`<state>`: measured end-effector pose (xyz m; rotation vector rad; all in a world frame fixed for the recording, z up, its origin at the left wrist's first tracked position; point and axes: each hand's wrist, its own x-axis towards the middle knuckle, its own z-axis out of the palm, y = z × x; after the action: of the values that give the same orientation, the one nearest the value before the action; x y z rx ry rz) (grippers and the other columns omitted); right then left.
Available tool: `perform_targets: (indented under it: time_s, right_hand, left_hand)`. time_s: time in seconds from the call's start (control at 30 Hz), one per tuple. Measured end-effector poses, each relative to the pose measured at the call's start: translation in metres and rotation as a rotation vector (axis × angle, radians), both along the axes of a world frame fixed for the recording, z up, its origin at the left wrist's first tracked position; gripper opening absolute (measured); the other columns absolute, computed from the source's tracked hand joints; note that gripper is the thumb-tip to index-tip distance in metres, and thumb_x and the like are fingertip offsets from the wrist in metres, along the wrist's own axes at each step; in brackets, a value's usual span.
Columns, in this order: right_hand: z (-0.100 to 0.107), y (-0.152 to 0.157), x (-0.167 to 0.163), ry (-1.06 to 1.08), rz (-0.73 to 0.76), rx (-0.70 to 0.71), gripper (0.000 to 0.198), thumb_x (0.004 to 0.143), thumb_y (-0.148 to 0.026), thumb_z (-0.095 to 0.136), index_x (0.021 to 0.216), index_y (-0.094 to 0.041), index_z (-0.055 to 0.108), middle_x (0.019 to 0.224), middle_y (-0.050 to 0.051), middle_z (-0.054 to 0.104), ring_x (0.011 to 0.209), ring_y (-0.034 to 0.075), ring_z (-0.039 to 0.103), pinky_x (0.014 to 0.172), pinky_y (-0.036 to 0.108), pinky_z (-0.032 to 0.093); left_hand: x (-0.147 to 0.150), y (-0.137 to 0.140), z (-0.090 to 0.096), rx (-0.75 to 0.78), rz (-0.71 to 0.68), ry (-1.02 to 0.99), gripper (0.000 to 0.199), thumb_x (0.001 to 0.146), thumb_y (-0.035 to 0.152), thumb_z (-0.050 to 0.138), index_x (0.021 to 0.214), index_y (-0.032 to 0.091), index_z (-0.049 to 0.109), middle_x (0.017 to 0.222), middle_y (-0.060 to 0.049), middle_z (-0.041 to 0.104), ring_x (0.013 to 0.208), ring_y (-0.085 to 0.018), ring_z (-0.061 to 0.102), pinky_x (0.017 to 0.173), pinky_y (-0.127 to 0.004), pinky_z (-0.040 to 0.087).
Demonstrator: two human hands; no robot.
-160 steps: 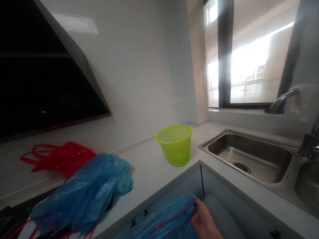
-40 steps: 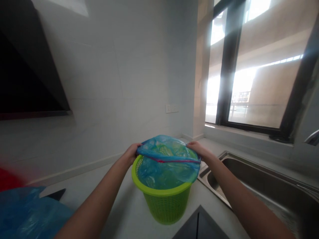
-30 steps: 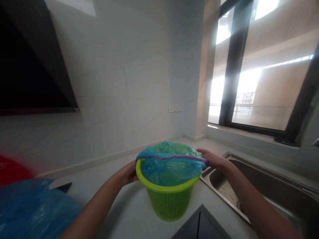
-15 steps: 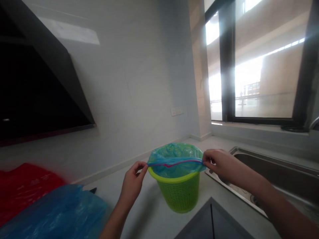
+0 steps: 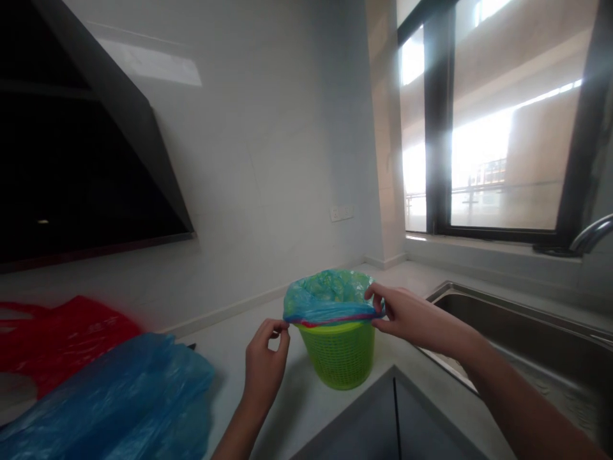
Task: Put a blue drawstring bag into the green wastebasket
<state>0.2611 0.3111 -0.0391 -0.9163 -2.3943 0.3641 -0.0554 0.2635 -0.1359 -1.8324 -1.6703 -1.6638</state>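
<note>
A blue translucent trash bag (image 5: pixel 330 312) with a pink-red drawstring edge lines a lime-green plastic basket (image 5: pixel 339 358) standing upright on the counter. The bag's near edge lies folded over the front of the basket's rim. At the rim's left side, my left hand (image 5: pixel 268 351) pinches the bag's edge between thumb and index finger. Across from it, my right hand (image 5: pixel 407 316) has its thumb and fingers closed around the bag's edge at the right side of the rim, partly hiding that corner.
A blue plastic bag (image 5: pixel 129 396) and a red plastic bag (image 5: pixel 71 345) lie on the counter at left. A steel sink (image 5: pixel 507 326) with a faucet (image 5: pixel 594 233) is at right. A grey panel (image 5: pixel 383 421) sits in front; a dark range hood (image 5: pixel 96 147) overhangs upper left.
Both hands have drawn the bag's near edge down over the front of the rim. The view has shifted slightly, bringing the faucet into sight.
</note>
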Motion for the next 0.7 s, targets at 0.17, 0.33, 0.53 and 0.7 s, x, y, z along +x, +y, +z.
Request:
perform_targets:
  time_s: [0.17,0.33,0.53,0.7]
  right_hand:
    - [-0.003,-0.001,-0.007,-0.078,0.000,0.041,0.009,0.083,-0.016,0.055,0.075,-0.020,0.055,0.064,-0.003,0.051,0.062,0.013,0.046,0.058,0.027,0.026]
    - [-0.006,-0.001,-0.014,-0.084,0.039,0.102,0.011,0.082,-0.018,0.057,0.072,-0.020,0.053,0.063,-0.003,0.051,0.060,0.012,0.045,0.057,0.027,0.025]
    - [-0.010,-0.002,-0.018,-0.236,-0.105,0.116,0.025,0.084,-0.028,0.063,0.061,-0.018,0.063,0.061,0.005,0.060,0.059,0.015,0.051,0.057,0.030,0.026]
    - [-0.017,-0.002,-0.016,-0.384,-0.059,0.052,0.012,0.081,-0.020,0.064,0.075,-0.016,0.074,0.076,0.012,0.072,0.070,0.023,0.062,0.059,0.031,0.034]
  left_hand:
    - [0.012,-0.002,0.004,0.127,0.193,0.048,0.046,0.086,0.036,0.068,0.126,0.022,0.050,0.122,-0.012,0.052,0.107,-0.028,0.057,0.081,-0.042,0.053]
    - [0.021,-0.006,0.011,0.087,0.167,0.228,0.012,0.095,0.026,0.050,0.102,0.025,0.060,0.109,-0.009,0.061,0.108,-0.027,0.058,0.095,-0.044,0.047]
    - [0.022,-0.016,-0.004,0.094,0.206,0.290,0.007,0.095,0.024,0.051,0.088,0.024,0.054,0.092,-0.006,0.063,0.093,-0.025,0.059,0.086,-0.039,0.046]
    - [0.021,-0.020,-0.018,-0.116,0.108,0.339,0.008,0.092,0.025,0.051,0.086,0.024,0.056,0.095,-0.007,0.062,0.096,-0.027,0.058,0.084,-0.041,0.046]
